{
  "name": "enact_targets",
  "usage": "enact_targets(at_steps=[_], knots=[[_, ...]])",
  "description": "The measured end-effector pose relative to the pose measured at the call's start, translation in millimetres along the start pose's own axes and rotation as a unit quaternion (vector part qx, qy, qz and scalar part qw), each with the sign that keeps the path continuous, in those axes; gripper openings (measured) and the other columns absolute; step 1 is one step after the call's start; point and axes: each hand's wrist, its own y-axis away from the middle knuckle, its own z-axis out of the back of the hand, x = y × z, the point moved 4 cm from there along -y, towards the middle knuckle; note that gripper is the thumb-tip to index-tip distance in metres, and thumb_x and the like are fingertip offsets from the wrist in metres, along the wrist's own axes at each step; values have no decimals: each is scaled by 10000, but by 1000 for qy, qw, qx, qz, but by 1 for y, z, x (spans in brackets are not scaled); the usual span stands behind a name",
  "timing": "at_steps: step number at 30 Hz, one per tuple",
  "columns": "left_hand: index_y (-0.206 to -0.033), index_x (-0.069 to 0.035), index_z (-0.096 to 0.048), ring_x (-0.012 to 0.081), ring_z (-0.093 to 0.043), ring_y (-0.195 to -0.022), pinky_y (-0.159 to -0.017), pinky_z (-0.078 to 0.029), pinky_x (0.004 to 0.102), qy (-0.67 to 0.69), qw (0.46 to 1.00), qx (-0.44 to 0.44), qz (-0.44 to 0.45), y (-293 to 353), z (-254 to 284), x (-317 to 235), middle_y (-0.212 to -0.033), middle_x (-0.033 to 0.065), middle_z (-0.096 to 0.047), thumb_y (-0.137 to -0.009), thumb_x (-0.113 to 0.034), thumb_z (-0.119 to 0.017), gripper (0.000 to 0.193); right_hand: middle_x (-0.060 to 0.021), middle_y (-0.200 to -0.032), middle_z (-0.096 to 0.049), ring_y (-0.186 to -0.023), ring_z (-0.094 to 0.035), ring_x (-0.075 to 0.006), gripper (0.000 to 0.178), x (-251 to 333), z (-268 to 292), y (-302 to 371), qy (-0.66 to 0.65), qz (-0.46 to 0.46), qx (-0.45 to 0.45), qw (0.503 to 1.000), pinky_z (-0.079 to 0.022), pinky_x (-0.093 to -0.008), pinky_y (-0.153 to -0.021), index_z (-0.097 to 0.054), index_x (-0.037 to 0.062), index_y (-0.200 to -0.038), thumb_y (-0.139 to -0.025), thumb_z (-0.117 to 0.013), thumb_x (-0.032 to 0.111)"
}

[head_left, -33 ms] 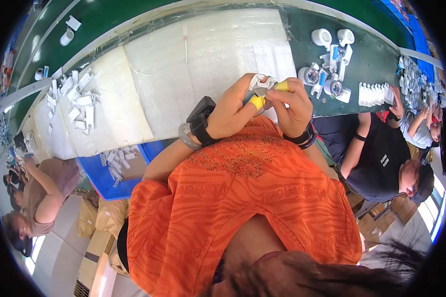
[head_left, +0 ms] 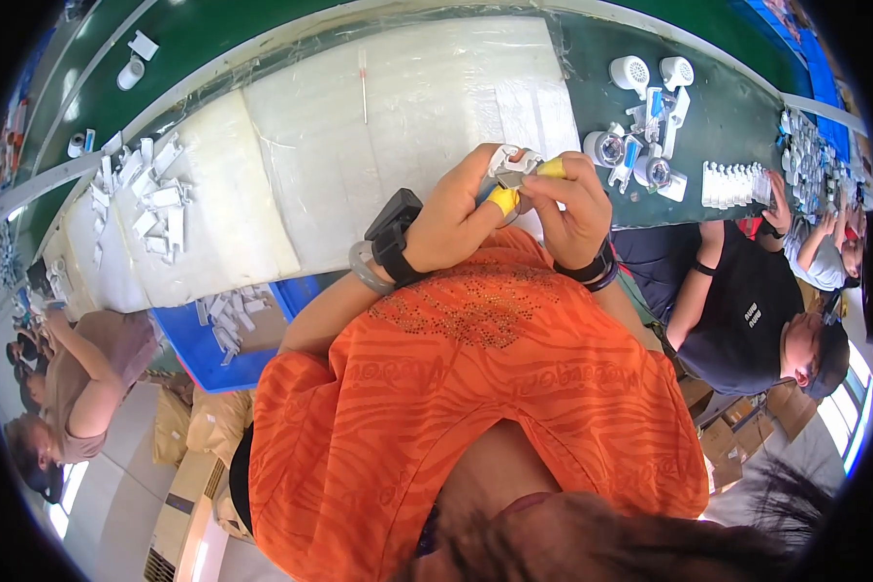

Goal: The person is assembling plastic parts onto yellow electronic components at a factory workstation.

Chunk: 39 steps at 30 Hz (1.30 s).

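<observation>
My left hand and my right hand meet over the near edge of the table, fingers closed round a small white plastic part. A small grey piece sits against the white part, between the fingertips; its kind is hard to tell. Yellow covers wrap my left thumb and a finger of my right hand. My fingers hide much of the held parts. Beneath my hands the table bears a whitish padded sheet.
Loose white plastic pieces lie at the table's left. Round white shower-head-like units lie at the right, near a row of white parts. A blue bin of pieces stands below. A co-worker in black is at my right.
</observation>
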Motion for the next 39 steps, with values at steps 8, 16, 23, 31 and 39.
enact_targets(at_steps=[8, 16, 23, 31, 39], knots=[[-1351, -16, -412, 56, -510, -773, -607, -470, 213, 34, 999, 1, -20, 2, -1, 3, -1024, 59, -573, -972, -75, -431, 383, -74, -844, -555, -817, -539, -260, 271, -3, -2, 5, 16, -2, -10, 1000, -459, -338, -699, -698, 78, -909, -678, -758, -51], [-1369, -16, -415, 49, -482, -739, -603, -468, 204, 39, 999, -17, -1, 4, -3, 12, -937, 23, -539, -1026, -171, -430, 377, -72, -834, -536, -827, -528, -264, 265, 0, -2, 1, 25, 5, 11, 1000, -453, -344, -720, -689, 71, -897, -673, -738, -61], [-1323, -14, -466, 52, -485, -684, -602, -443, 206, -36, 998, -48, -27, 2, -1, 7, -883, 11, -552, -1012, -118, -432, 330, -74, -838, -537, -836, -529, -270, 255, 0, -3, -2, 32, 6, 21, 999, -453, -345, -723, -688, 72, -898, -683, -728, -59], [-1283, -6, -503, 54, -480, -664, -588, -430, 215, -69, 995, -47, -53, -2, 0, 4, -841, 9, -564, -1008, -106, -425, 302, -83, -847, -551, -836, -542, -283, 268, -2, -1, -4, 26, 18, 35, 999, -455, -359, -737, -678, 73, -919, -692, -723, -62], [-1184, -49, -579, 154, -587, -594, -560, -491, 305, -24, 988, -105, 114, -11, 25, 37, -740, 96, -616, -976, -99, -414, 271, -82, -853, -611, -830, -582, -266, 201, -19, -21, -3, 69, -13, 11, 997, -466, -362, -749, -671, 69, -925, -746, -721, -7]])
